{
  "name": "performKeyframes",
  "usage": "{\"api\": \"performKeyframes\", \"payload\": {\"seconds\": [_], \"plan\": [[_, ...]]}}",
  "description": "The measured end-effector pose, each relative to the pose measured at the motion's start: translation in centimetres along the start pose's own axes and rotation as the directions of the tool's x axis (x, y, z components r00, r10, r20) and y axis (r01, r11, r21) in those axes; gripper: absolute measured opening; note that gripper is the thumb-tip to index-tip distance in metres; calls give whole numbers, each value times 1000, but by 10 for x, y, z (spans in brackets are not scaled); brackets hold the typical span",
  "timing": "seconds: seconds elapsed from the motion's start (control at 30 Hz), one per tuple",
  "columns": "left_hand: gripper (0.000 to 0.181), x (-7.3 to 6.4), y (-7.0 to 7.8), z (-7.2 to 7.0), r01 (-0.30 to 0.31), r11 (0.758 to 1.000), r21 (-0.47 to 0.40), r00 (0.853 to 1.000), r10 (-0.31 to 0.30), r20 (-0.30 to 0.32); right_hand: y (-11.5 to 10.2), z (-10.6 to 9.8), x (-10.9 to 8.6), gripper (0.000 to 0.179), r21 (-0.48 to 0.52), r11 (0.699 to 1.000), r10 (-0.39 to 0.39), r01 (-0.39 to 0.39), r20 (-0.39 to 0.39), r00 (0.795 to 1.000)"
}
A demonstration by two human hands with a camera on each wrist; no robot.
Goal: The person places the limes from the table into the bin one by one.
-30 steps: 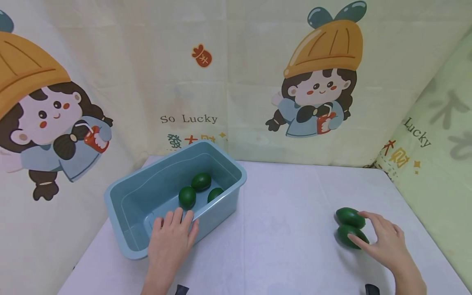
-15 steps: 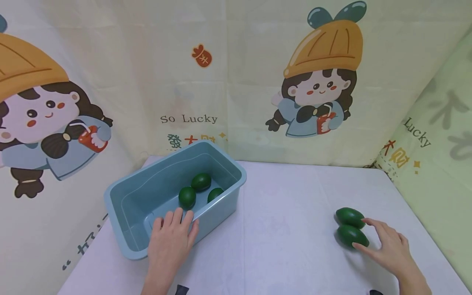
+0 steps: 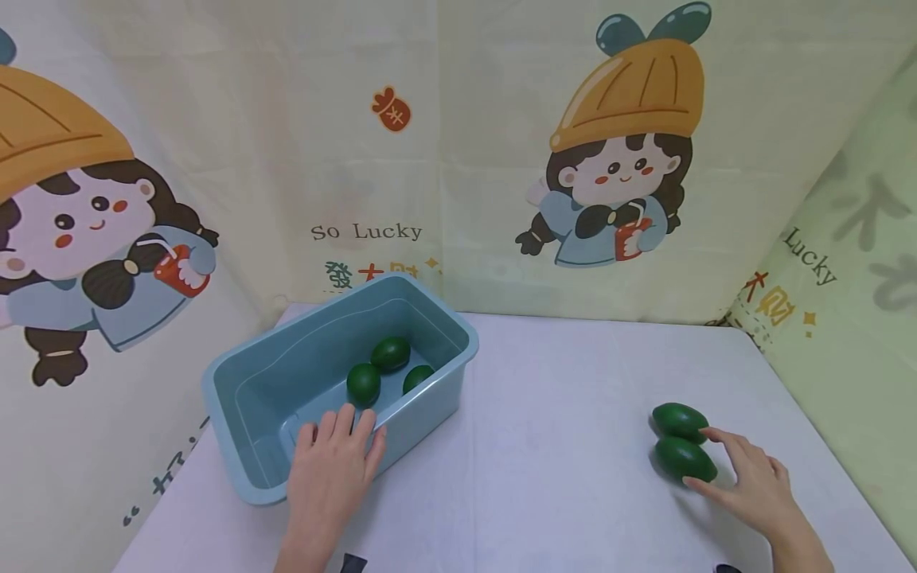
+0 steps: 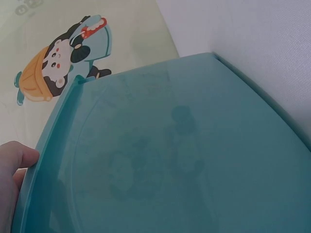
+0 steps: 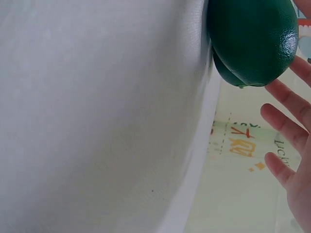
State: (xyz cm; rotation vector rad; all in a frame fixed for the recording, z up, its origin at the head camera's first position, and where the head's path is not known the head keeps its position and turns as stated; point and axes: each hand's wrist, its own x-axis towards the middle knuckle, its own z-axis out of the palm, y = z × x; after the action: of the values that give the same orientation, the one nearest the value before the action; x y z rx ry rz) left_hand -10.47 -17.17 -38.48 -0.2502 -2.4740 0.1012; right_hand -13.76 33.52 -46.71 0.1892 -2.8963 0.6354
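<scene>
My left hand (image 3: 332,473) grips the near rim of a blue plastic bin (image 3: 423,430), its fingers hooked over the edge. The left wrist view shows part of that hand (image 4: 14,167) at the bin's rim (image 4: 31,187). Three glossy dark green, avocado-like fruits lie inside, one of them (image 3: 364,383) nearest my fingers. To the right, a far green fruit (image 3: 677,421) and a near green fruit (image 3: 684,459) lie side by side on the table. My right hand (image 3: 759,485) is at their right ends, thumb and index finger spread, other fingers loosely extended in the right wrist view.
A white cloth covers the table (image 3: 552,446), with a wide stretch between the bin and the loose fruits. Printed cloth hangings (image 3: 487,159) stand behind and along both sides. A small black object (image 3: 353,563) shows at the front edge.
My right hand has drawn back slightly to the right, its fingertips sliding from over the two fruits to their right ends. Bin, fruits and left hand have stayed in place.
</scene>
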Motion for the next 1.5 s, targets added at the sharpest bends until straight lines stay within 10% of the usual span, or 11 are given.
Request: {"api": "performKeyframes", "payload": {"seconds": [1.5], "plan": [[63,1,0,-3,8,1000,24,998,-10,61,5,0,11,84,-123,986,139,-109,271,953]]}}
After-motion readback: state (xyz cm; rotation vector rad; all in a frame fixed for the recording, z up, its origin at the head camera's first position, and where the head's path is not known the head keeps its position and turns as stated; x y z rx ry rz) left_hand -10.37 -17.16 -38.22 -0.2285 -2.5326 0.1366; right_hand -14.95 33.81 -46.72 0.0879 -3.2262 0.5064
